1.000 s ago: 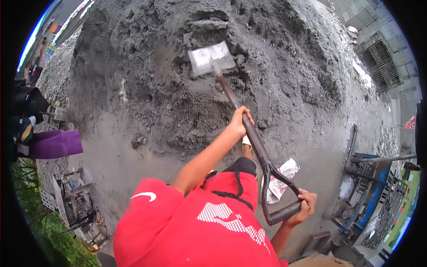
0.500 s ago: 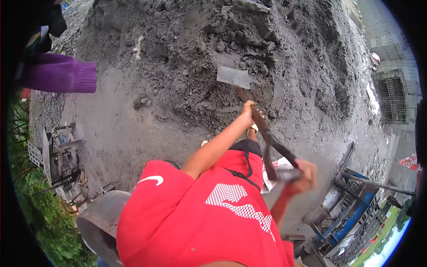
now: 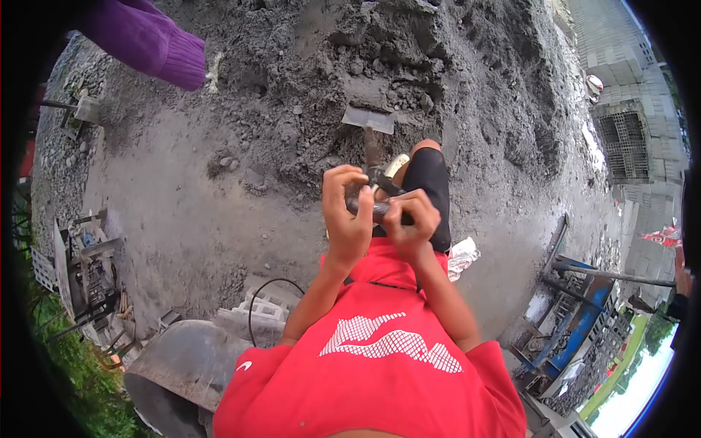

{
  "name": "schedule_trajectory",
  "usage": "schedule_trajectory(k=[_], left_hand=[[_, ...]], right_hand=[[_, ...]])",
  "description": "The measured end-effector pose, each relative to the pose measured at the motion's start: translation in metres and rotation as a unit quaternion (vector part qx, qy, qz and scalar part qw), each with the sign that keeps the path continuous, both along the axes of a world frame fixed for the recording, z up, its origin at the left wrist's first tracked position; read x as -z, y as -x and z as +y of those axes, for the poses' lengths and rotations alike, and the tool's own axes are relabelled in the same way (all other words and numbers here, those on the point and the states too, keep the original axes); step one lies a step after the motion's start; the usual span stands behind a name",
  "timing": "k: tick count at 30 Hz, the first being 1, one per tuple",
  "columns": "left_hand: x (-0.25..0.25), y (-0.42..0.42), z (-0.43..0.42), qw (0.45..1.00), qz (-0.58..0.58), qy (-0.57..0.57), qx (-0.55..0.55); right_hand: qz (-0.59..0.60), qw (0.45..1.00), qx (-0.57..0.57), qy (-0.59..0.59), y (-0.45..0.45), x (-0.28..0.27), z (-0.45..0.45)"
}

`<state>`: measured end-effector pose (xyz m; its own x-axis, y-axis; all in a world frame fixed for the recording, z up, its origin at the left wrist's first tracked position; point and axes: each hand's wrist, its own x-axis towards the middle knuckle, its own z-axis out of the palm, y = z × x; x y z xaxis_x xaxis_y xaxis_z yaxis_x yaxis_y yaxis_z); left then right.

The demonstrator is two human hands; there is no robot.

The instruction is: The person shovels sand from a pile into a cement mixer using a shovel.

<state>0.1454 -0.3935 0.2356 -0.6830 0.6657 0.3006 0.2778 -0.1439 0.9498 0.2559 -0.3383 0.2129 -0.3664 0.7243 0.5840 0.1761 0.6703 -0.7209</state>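
A shovel (image 3: pixel 373 150) stands in front of me, its metal blade (image 3: pixel 369 120) against the grey sand pile (image 3: pixel 292 124). Both of my hands are at the top of its handle. My left hand (image 3: pixel 347 219) curls around the left side of the grip, with the thumb raised along it. From the other side, my right hand (image 3: pixel 413 223) wraps its fingers over the grip. Behind the handle shows a cream-coloured shoe (image 3: pixel 394 172), partly hidden, beside my bent leg in black shorts (image 3: pixel 429 193).
A co-worker's purple sleeve (image 3: pixel 157 47) reaches in at upper left. A metal drum (image 3: pixel 186 358) and pale blocks (image 3: pixel 255 314) are at lower left. Blue metal equipment (image 3: pixel 584 321) is at right, below a hollow-block wall (image 3: pixel 621 87). A white sack (image 3: pixel 462 258) lies by my leg.
My left hand has moved from the shaft up to the grip, beside my right hand. The handle has swung in front of my body, and my knee is raised. The purple sleeve has shifted rightward and up.
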Motion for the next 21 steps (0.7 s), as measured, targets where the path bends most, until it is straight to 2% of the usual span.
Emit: schedule_trajectory(k=[3,6,8,9,11,12,14,16,18,20,21], left_hand=[[0.011,0.022,0.007,0.997,-0.028,0.023,-0.074],[0.006,0.04,0.023,0.993,0.041,0.009,-0.112],[0.006,0.05,0.045,0.985,0.092,-0.011,-0.143],[0.023,0.066,0.074,0.986,0.082,0.014,-0.144],[0.072,0.097,0.107,0.982,0.06,0.097,-0.151],[0.085,0.103,0.092,0.977,0.088,0.116,-0.156],[0.096,0.127,0.1,0.968,0.145,0.116,-0.168],[0.092,0.123,0.108,0.976,0.122,0.095,-0.153],[0.098,0.099,0.077,0.984,0.054,0.104,-0.135],[0.112,0.109,0.073,0.984,0.079,0.114,-0.113],[0.122,0.102,0.054,0.982,0.084,0.139,-0.101]], right_hand=[[0.025,1.0,-0.014,0.007,0.03,-0.001,-0.002],[0.033,0.999,-0.035,-0.001,0.048,-0.011,0.012],[0.071,0.997,-0.015,-0.008,0.063,0.014,0.035],[0.092,0.996,-0.009,-0.016,0.073,0.034,0.05],[-0.003,0.999,-0.035,-0.02,0.103,0.082,0.08],[0.012,0.998,-0.053,-0.015,0.116,0.089,0.073],[0.027,0.998,-0.058,-0.025,0.13,0.092,0.081],[-0.005,0.999,-0.046,0.017,0.112,0.097,0.066],[-0.117,0.981,-0.093,0.125,0.091,0.087,0.043],[-0.167,0.965,-0.145,0.137,0.093,0.086,0.045],[-0.242,0.94,-0.169,0.173,0.095,0.076,0.044]])
